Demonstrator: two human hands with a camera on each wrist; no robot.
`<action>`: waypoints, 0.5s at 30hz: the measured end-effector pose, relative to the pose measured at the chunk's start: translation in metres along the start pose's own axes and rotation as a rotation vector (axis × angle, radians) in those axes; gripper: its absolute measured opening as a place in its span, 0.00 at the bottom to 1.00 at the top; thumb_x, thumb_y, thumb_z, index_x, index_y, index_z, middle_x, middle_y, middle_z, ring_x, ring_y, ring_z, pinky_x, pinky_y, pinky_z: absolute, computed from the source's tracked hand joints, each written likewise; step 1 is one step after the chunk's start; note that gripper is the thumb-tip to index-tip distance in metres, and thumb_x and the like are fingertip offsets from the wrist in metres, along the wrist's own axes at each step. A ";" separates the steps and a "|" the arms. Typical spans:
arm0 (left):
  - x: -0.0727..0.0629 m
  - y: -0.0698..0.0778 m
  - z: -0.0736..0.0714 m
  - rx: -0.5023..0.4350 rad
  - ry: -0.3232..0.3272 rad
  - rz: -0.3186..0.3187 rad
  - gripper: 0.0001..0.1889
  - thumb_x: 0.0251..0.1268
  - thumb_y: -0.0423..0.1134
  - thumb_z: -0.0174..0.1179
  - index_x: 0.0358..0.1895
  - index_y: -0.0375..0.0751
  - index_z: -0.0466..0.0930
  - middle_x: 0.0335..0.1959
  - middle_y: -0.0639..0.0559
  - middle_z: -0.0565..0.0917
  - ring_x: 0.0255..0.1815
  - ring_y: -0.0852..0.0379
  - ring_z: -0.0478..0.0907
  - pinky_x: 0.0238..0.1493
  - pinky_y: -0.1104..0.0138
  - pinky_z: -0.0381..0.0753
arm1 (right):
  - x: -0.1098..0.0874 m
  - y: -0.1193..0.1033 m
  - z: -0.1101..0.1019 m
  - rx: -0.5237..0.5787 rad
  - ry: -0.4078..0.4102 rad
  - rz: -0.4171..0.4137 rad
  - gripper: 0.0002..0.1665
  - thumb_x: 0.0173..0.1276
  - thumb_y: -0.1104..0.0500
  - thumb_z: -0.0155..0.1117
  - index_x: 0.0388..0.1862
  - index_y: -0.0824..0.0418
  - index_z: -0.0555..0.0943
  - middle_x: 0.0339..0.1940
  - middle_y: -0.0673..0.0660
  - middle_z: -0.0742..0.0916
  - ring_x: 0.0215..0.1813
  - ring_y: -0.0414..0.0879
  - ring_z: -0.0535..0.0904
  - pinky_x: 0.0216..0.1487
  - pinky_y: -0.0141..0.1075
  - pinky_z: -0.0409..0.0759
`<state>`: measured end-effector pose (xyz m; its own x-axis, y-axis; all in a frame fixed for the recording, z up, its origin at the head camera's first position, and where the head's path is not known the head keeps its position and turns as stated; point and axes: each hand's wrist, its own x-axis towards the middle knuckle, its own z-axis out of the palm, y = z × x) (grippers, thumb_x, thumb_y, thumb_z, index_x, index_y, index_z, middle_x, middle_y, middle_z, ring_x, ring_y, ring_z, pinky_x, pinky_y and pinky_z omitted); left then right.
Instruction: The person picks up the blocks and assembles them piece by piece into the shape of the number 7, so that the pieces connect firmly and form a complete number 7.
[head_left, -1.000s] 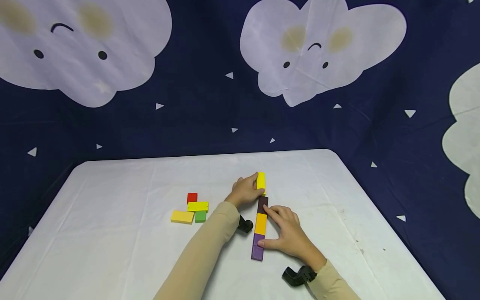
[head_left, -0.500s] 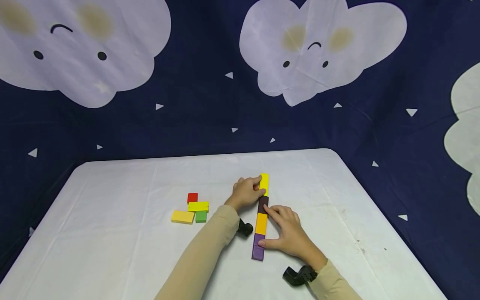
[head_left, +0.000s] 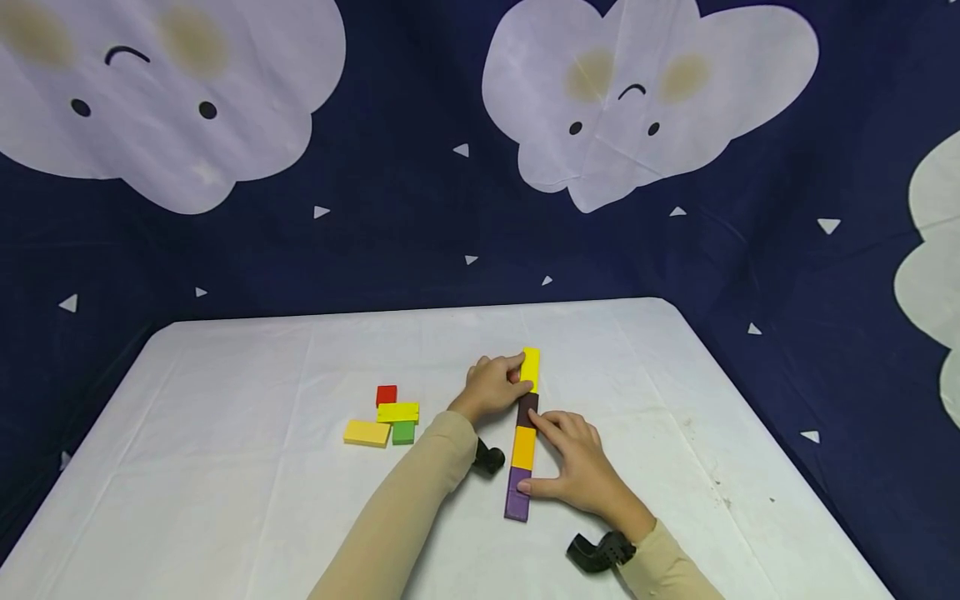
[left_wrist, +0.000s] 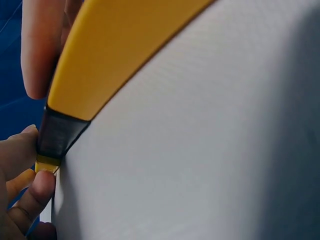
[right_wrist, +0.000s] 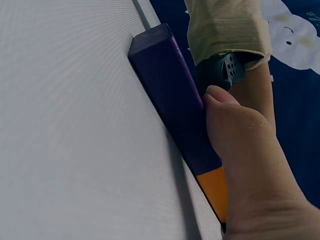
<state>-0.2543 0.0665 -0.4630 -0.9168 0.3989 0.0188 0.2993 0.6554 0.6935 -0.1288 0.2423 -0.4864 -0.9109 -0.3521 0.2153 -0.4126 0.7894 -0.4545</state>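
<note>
Toy blocks form a straight row in the head view: a yellow block [head_left: 530, 365] at the far end, then a dark brown block [head_left: 527, 408], an orange block [head_left: 523, 448] and a purple block [head_left: 517, 502] nearest. My left hand [head_left: 491, 387] pinches the yellow block, its thumb low on the block and a finger near the far end. Along the right side, my right hand [head_left: 573, 462] spreads its thumb against the purple block and its index finger onto the brown one. The left wrist view shows fingers [left_wrist: 41, 192] at the yellow end; the right wrist view shows the thumb beside the purple block [right_wrist: 167, 90].
Left of the row lies a loose group: a red block [head_left: 386, 396], a yellow block [head_left: 397, 412], a green block [head_left: 403, 432] and a pale yellow block [head_left: 367, 433]. The white table [head_left: 187, 500] ends at a dark blue curtain [head_left: 390, 250] with cloud prints.
My left hand has brought the far yellow block slightly right and nearer, up against the brown block, so the gap there is gone. The right hand has stayed in place.
</note>
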 end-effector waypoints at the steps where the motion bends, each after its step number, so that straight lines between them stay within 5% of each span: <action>1: 0.000 0.000 0.000 -0.001 0.001 0.004 0.31 0.67 0.50 0.64 0.72 0.47 0.69 0.28 0.59 0.74 0.36 0.55 0.65 0.49 0.61 0.60 | 0.000 0.000 0.000 0.001 0.001 -0.001 0.63 0.46 0.25 0.72 0.76 0.53 0.65 0.65 0.52 0.74 0.68 0.49 0.64 0.65 0.52 0.56; 15: -0.002 0.001 -0.001 -0.004 0.014 -0.011 0.27 0.69 0.48 0.61 0.70 0.49 0.72 0.27 0.59 0.74 0.36 0.55 0.65 0.45 0.63 0.59 | 0.000 0.001 0.001 -0.002 0.011 -0.008 0.63 0.46 0.25 0.73 0.77 0.53 0.65 0.65 0.52 0.75 0.68 0.49 0.65 0.65 0.51 0.56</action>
<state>-0.2525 0.0658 -0.4623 -0.9238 0.3822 0.0213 0.2879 0.6571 0.6967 -0.1291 0.2430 -0.4875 -0.9072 -0.3532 0.2287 -0.4203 0.7873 -0.4511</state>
